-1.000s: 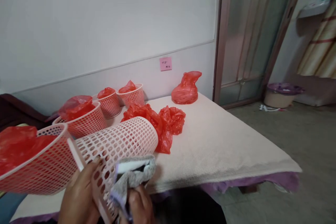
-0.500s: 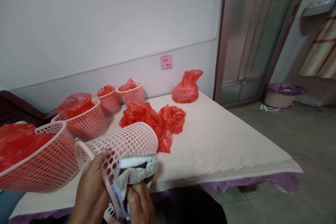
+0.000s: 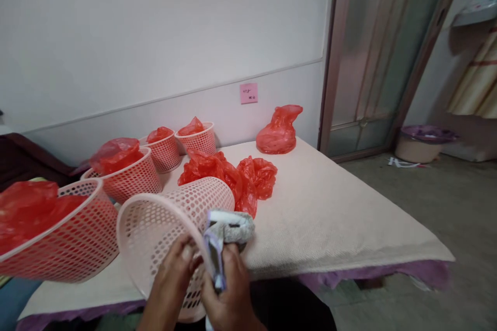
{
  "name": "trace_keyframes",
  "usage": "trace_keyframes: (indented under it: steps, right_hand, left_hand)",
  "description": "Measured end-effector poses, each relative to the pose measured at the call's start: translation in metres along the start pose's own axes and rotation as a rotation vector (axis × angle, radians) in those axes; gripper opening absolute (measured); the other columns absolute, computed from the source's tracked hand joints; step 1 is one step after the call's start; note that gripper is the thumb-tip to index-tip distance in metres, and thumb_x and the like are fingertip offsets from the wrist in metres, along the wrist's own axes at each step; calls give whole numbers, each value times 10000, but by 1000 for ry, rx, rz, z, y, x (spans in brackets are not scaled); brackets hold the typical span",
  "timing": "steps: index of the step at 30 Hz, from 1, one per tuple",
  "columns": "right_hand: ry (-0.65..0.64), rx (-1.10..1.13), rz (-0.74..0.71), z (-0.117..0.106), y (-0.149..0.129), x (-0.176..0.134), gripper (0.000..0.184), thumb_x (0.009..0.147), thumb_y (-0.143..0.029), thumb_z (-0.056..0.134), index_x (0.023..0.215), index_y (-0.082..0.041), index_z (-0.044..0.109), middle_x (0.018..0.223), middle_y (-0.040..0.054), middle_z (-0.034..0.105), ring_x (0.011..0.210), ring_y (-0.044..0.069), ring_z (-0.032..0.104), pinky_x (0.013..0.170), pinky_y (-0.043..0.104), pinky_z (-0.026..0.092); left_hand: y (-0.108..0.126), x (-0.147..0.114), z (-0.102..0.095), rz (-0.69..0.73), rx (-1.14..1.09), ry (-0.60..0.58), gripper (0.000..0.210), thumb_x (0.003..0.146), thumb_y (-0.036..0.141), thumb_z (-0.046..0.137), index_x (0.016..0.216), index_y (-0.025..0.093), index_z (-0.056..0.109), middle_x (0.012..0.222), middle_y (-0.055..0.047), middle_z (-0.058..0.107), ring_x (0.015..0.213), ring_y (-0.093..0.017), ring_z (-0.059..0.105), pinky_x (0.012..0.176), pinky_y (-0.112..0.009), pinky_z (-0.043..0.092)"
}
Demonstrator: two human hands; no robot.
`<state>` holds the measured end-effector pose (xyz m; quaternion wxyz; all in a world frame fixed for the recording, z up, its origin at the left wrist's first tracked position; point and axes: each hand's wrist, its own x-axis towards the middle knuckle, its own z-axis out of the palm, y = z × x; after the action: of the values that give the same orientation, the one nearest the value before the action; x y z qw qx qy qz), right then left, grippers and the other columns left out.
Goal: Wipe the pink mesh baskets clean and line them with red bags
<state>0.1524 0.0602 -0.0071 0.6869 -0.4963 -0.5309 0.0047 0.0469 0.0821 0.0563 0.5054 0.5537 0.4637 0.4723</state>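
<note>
A white perforated plastic wastebasket [image 3: 151,204] lies on its side over the near edge of the bed, its round mouth turned towards me. My left hand [image 3: 174,271] reaches into that mouth and grips the rim with curled fingers. With my right hand [image 3: 231,284] I hold a folded grey cloth [image 3: 235,227] with a pale purple edge, pressed against the outside of the basket by the rim. Just beyond the basket, crumpled red plastic bags [image 3: 252,178] lie on the cream bedcover.
Several similar baskets [image 3: 134,181] lined with red bags stand along the left and back. A knotted, bulging red bag [image 3: 277,132] sits near the wall. A pink note [image 3: 248,93] sticks above it. On the floor at right is a bin [image 3: 417,150] beside a sliding door [image 3: 373,51].
The basket has turned so its mouth faces me more. My left hand went from the outside wall to inside the rim, and my right hand with the cloth shifted right.
</note>
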Motion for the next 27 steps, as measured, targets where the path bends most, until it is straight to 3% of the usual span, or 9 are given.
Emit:
trace_keyframes:
  steps: [3, 6, 8, 11, 14, 17, 19, 24, 27]
  right_hand:
    - [64, 0, 83, -15, 19, 20, 471, 724, -132, 526, 1187, -214, 528, 920, 55, 662, 828, 212, 673, 732, 329, 578]
    - [99, 31, 287, -18, 36, 23, 480, 706, -207, 588, 1185, -214, 558, 928, 52, 678, 814, 227, 664, 740, 354, 563]
    - [89, 104, 379, -17, 41, 20, 489, 709, -247, 614, 1194, -214, 569, 970, 58, 686, 857, 239, 660, 786, 372, 548]
    - [48, 222, 447, -18, 39, 19, 504, 728, -276, 635, 1225, -225, 561, 1102, 72, 674, 989, 254, 638, 882, 388, 517]
    - [-66, 381, 474, -23, 33, 24, 495, 830, -297, 579, 1313, -238, 486, 1245, 84, 617, 1141, 253, 580, 993, 411, 459]
    - [-159, 391, 400, -20, 38, 30, 457, 865, -236, 517, 1320, -238, 474, 1263, 91, 589, 1214, 251, 529, 1050, 432, 402]
    - [-179, 291, 298, -13, 48, 34, 418, 835, -172, 496, 1248, -224, 531, 1131, 87, 616, 1112, 245, 571, 981, 417, 447]
    - [-58, 53, 294, -4, 78, 49, 371, 772, -133, 473, 1125, -177, 580, 985, 91, 618, 983, 255, 593, 873, 424, 493]
    - [-21, 51, 345, -2, 67, 42, 330, 771, -125, 480, 1080, -189, 576, 948, 73, 631, 942, 238, 618, 842, 394, 521]
  left_hand:
    - [-54, -15, -36, 235, 536, -359, 623, 768, 280, 656, 1363, 313, 472, 1387, -87, 587, 1218, -276, 589, 985, -394, 510]
    - [-88, -17, -63, 738, 1184, -340, 864, 682, 128, 653, 1466, 272, 317, 1371, -149, 588, 1196, -299, 604, 932, -427, 546]
    - [-90, -10, -67, 945, 1397, -298, 757, 649, 62, 585, 1378, 198, 436, 1229, -160, 685, 1072, -274, 681, 853, -367, 590]
    - [-73, 2, -63, 1067, 1500, -278, 655, 565, 20, 496, 1200, 166, 572, 1075, -124, 750, 932, -236, 728, 783, -308, 608]
    - [-48, 6, -57, 1153, 1432, -264, 493, 690, 66, 511, 1166, 164, 594, 1009, -95, 769, 884, -204, 737, 783, -258, 596]
    - [-26, 1, -53, 1031, 1221, -270, 371, 822, 163, 542, 1185, 197, 608, 1055, -69, 766, 949, -169, 724, 854, -198, 548]
    - [-12, -5, -50, 793, 1035, -201, 300, 871, 220, 538, 1144, 247, 661, 1062, -32, 770, 964, -150, 720, 852, -165, 532]
    - [10, -16, -40, 71, 455, 263, 362, 784, 516, 658, 1028, 259, 735, 1035, -19, 776, 994, -208, 709, 891, -247, 544]
    - [20, -16, -31, -49, 186, 435, 457, 702, 543, 733, 1041, 237, 721, 1001, -23, 776, 977, -216, 705, 831, -250, 571]
